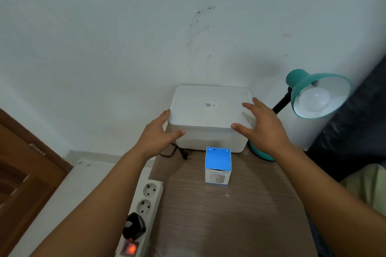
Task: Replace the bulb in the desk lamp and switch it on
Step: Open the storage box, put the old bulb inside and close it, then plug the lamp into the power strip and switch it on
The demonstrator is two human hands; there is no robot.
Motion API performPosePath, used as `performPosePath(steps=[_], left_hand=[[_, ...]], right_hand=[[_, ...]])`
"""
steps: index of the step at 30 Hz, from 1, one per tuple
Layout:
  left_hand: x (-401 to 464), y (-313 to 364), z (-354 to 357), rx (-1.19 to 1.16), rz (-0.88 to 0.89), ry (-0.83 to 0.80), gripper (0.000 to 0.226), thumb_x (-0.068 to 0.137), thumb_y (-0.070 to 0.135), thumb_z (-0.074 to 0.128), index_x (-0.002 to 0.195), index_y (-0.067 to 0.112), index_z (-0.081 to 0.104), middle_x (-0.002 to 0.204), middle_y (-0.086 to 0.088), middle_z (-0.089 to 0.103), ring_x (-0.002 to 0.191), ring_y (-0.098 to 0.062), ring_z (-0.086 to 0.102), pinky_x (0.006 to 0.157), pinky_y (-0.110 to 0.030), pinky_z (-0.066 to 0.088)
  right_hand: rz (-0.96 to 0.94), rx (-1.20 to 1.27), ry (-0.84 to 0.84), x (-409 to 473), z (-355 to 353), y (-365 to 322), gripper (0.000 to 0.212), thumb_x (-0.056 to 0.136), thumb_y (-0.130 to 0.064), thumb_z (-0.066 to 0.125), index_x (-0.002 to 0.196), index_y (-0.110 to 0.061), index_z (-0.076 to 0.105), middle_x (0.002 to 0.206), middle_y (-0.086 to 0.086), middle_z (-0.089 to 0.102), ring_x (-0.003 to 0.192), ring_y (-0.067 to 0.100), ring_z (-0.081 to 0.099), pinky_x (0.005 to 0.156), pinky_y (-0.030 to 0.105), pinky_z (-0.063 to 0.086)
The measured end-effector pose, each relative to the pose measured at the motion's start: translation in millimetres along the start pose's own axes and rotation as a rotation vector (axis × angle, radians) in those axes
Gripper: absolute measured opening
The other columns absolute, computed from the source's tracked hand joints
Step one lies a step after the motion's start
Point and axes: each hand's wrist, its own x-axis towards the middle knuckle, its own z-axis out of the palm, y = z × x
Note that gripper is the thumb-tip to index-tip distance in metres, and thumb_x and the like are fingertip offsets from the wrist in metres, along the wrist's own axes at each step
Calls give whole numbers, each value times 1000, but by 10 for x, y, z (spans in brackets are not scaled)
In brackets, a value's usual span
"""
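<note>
Hands were spread open, holding nothing — left hand (159, 131) and right hand (262, 126) by the white box (208, 119) at the table's (240, 215) back edge; lamp (319, 96), bulb (315, 99) inside, sat at the back right corner, nearer the right hand; bulb box (218, 166) waited mid-table.

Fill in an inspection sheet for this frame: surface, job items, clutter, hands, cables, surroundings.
Surface: wood-grain desk, against a wall.
Job's things: teal desk lamp with a white bulb fitted, unlit; small blue-topped box mid-desk.
Clutter: white lidded container at the back.
Grippers: left hand and right hand open, at the container's sides, holding nothing.
Cables: loose black plug unplugged; power strip, red switch lit, one black plug inserted.
Surroundings: marked wall; wooden door on the left.
</note>
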Motion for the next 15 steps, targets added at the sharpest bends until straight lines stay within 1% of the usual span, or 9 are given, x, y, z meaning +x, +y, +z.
performPosePath(steps=[2,4,6,7,8,9,11,13,15], left_hand=[[-175,-72,-37,12,-19,8,92,87,42,77,160,28,23,166,7,27,150,-19,31,121,-38,30],[-368,-164,-70,52,-46,19,90,87,45,76,160,30,24,165,7,29,149,-20,34,118,-36,32],[-565,-280,-85,74,-69,24,89,87,45,75,160,29,26,164,5,31,148,-21,36,114,-34,33],[-655,-344,-85,75,-82,19,88,88,45,75,159,28,27,164,4,32,148,-21,36,113,-32,34],[-738,-412,-83,70,-97,11,87,87,43,75,159,28,28,164,3,32,148,-21,36,111,-30,33],[-812,-480,-85,66,-115,3,87,87,42,76,159,27,29,163,3,33,148,-20,35,108,-27,32],[-928,-628,-105,57,-155,-20,88,86,39,77,159,25,31,163,2,35,148,-18,36,105,-25,31],[-999,-776,-147,8,-201,-49,89,84,40,79,158,26,32,162,1,36,147,-19,37,108,-28,33],[-1034,-908,-201,-46,-238,-86,90,84,41,80,158,26,31,163,1,35,148,-20,36,112,-33,34]], right_hand=[[-67,71,85,-100,10,-137,64,86,-48,69,142,-25,48,155,1,38,142,22,33,113,37,27],[-134,120,127,-187,46,-324,53,88,-39,69,136,-23,54,140,-1,53,128,19,48,104,28,33],[-153,201,81,-282,104,-560,45,88,-35,69,130,-24,58,119,-7,61,102,9,57,90,23,43],[-157,241,37,-330,147,-679,41,88,-33,69,128,-25,60,111,-10,63,91,6,57,83,23,46],[-165,272,-6,-373,205,-789,37,88,-31,69,125,-26,62,104,-12,63,85,5,57,80,24,48],[-170,295,-49,-408,280,-885,35,88,-29,69,122,-26,64,100,-12,64,82,5,58,78,24,50],[-160,322,-139,-464,487,-1053,32,88,-25,68,120,-24,65,100,-11,64,79,5,59,77,23,50],[-130,342,-213,-505,737,-1196,33,88,-21,68,121,-21,66,101,-8,65,77,8,59,79,23,50],[-76,365,-283,-529,1003,-1288,37,87,-21,68,124,-17,65,104,-4,67,80,8,58,84,26,51]])
